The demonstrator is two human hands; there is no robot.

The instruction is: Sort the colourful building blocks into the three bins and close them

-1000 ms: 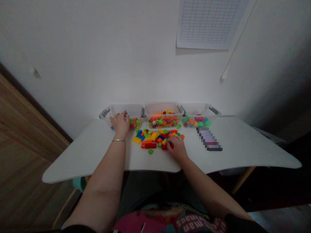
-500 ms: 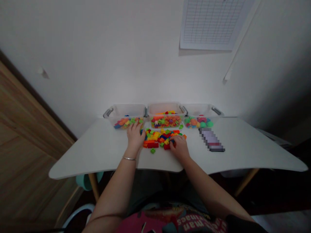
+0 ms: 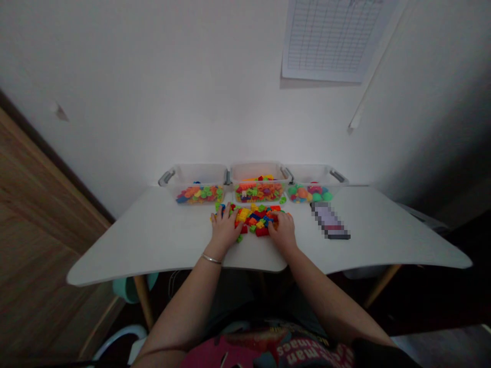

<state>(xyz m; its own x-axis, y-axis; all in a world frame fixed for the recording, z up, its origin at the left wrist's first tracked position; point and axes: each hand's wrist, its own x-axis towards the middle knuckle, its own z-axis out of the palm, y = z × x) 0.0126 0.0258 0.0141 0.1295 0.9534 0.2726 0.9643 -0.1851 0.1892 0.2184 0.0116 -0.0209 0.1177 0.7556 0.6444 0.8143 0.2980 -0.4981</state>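
Observation:
A pile of small toy building bricks (image 3: 253, 219) in red, yellow, orange, green and blue lies on the white table. My left hand (image 3: 224, 232) rests over the pile's left end, palm down with its fingers spread, touching bricks there. At the right end is my right hand (image 3: 283, 230), its fingers curled down among the bricks; what lies under the fingertips is hidden. A green brick (image 3: 240, 238) sits by my left thumb, at the near side of the pile. Red bricks (image 3: 262, 231) lie along the front, close to my right hand.
Three clear bins stand against the wall: the left bin (image 3: 199, 175) with colourful pieces, the middle bin (image 3: 259, 171) with small bricks, the right bin (image 3: 310, 175) with round pieces. A phone (image 3: 330, 221) lies right of the pile on the table (image 3: 161, 240).
My left hand has come down and toward me, from in front of the left bin onto the pile's left end, fingers spread. My right hand stays at the right end. The view has shifted slightly.

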